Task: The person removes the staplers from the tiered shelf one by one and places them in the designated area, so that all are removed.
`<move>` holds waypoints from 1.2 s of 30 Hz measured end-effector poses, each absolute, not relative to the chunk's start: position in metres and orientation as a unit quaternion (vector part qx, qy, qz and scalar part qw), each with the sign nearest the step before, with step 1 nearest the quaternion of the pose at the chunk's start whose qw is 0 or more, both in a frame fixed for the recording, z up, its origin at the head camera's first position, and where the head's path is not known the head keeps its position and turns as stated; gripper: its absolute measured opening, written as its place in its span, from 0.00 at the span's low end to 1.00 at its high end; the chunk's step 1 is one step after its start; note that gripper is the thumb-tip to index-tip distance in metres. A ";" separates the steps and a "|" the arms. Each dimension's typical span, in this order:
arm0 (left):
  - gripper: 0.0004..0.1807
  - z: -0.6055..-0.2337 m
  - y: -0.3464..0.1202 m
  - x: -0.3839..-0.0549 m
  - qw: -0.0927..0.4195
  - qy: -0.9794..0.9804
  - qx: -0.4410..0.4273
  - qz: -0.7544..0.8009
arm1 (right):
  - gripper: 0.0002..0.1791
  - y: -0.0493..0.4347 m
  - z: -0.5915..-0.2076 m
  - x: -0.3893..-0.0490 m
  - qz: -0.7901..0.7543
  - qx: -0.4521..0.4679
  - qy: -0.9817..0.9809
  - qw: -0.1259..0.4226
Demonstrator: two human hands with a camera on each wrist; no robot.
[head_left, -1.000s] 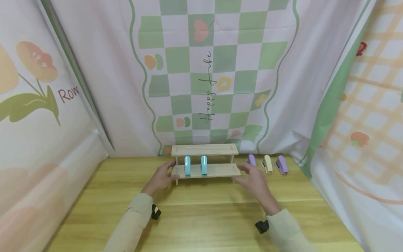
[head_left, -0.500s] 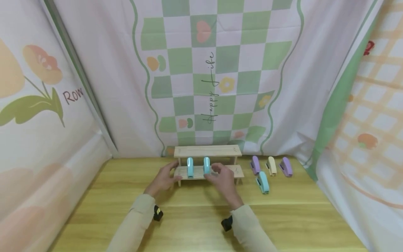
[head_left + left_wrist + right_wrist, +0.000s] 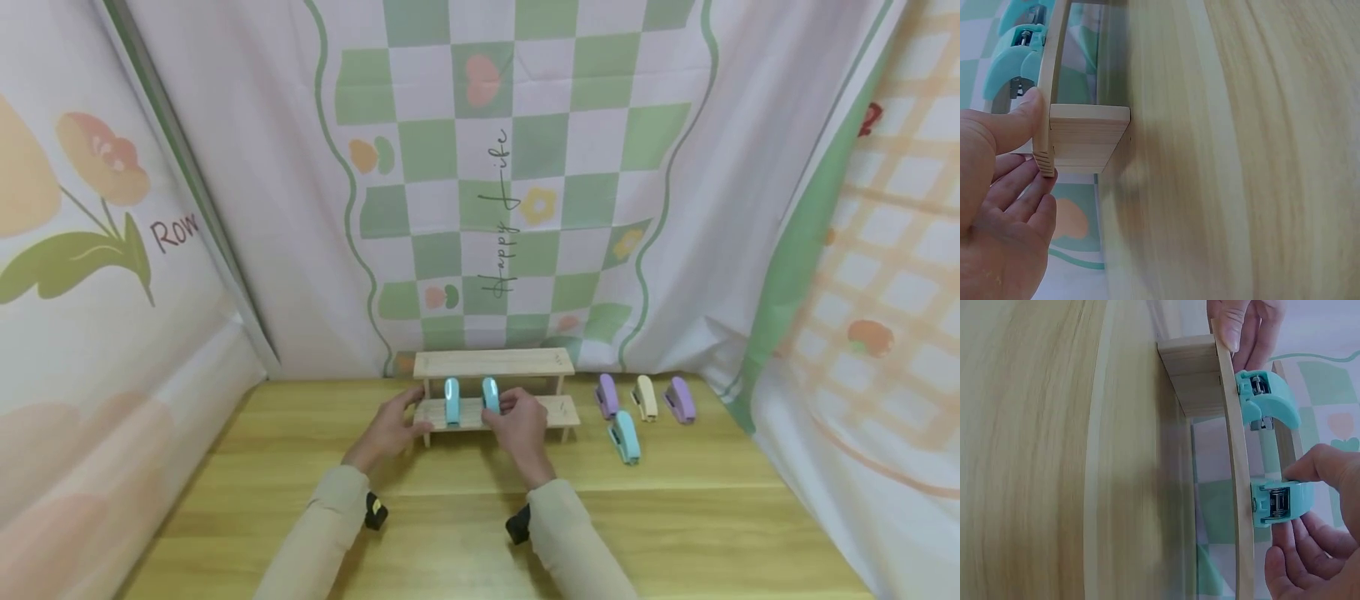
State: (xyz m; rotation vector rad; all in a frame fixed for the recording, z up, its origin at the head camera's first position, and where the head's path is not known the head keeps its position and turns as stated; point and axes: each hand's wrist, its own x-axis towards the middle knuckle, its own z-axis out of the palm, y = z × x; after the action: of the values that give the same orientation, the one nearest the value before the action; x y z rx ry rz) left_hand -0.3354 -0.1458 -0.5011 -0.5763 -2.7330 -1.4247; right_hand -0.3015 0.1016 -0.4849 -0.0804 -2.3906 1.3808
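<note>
A two-tier wooden shelf [image 3: 558, 410] stands at the back of the table, with two teal staplers on its lower board. My left hand [image 3: 387, 427] grips that board's left end; in the left wrist view the thumb lies on top and the fingers reach round the edge. The left teal stapler [image 3: 452, 402] stands close to this hand, untouched. Between thumb and fingers, my right hand [image 3: 521, 421] pinches the right teal stapler [image 3: 1282, 501], which stands upright on the board. Part of its side is hidden behind the fingers.
Right of the shelf, a purple stapler [image 3: 607, 396], a cream stapler [image 3: 644, 398] and another purple stapler [image 3: 680, 400] stand in a row on the table [image 3: 450, 533]. A third teal stapler [image 3: 624, 437] sits in front of them. A patterned curtain [image 3: 480, 208] hangs directly behind the shelf.
My right hand has moved left from the shelf's right end and taken hold of the right teal stapler, uncovering the teal stapler on the table. The left hand has stayed at the board's left end.
</note>
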 end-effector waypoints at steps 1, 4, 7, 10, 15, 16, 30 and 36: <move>0.40 -0.501 -0.146 -0.335 0.003 -0.873 -0.183 -0.453 | 0.17 0.102 -0.485 -0.302 0.491 -0.031 -0.851 0.184; 0.41 -0.501 -0.146 -0.335 0.000 -0.874 -0.181 -0.451 | 0.16 0.108 -0.485 -0.302 0.481 -0.031 -0.858 0.177; 0.40 -0.501 -0.146 -0.335 0.002 -0.874 -0.181 -0.451 | 0.15 0.120 -0.482 -0.299 0.474 -0.024 -0.865 0.162; 0.40 -0.501 -0.147 -0.336 0.011 -0.871 -0.186 -0.455 | 0.15 0.139 -0.480 -0.293 0.468 -0.011 -0.871 0.147; 0.40 -0.503 -0.148 -0.336 0.014 -0.869 -0.192 -0.456 | 0.18 0.183 -0.477 -0.278 0.446 -0.002 -0.885 0.134; 0.40 -0.503 -0.148 -0.336 0.012 -0.870 -0.191 -0.454 | 0.19 0.195 -0.476 -0.273 0.441 -0.004 -0.888 0.132; 0.40 -0.504 -0.148 -0.339 0.007 -0.872 -0.202 -0.446 | 0.22 0.339 -0.473 -0.220 0.323 -0.042 -0.916 0.234; 0.39 -0.502 -0.148 -0.337 0.003 -0.870 -0.201 -0.450 | 0.23 0.359 -0.484 -0.222 0.336 -0.069 -0.905 0.253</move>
State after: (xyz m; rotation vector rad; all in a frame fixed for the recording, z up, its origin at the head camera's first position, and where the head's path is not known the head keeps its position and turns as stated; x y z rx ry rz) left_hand -0.3371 -0.1480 -0.5019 -0.6306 -2.7284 -1.4096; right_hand -0.2224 0.3589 -0.4840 -0.1866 -2.4591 0.9125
